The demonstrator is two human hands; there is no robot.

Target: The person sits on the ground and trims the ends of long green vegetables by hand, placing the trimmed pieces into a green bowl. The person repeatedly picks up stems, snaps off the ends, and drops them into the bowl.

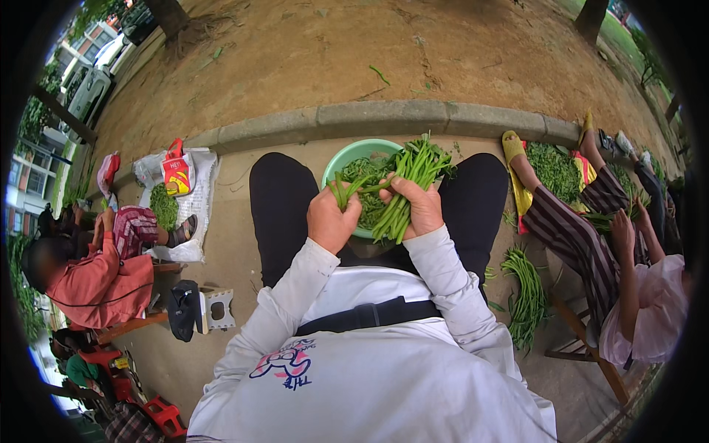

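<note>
A thick bunch of green leafy-vegetable stems (412,185) is gripped in my right hand (422,207), its leafy tips pointing away from me. My left hand (333,216) is closed around a few shorter stem pieces (344,191). Between the two hands a stem stretches from one to the other. Below them, between my knees, sits a light green plastic basin (339,158) with loose green leaves and bits of stem (363,169) in it. The hands and the bunch cover part of the basin.
A pile of long green stems (525,299) lies on the pavement at my right. Seated people work on both sides, one in striped trousers (576,232). A white woven sheet (202,183) with greens and a bag (178,171) is at left, near a folding stool (219,307). Beyond runs a stone kerb (382,119).
</note>
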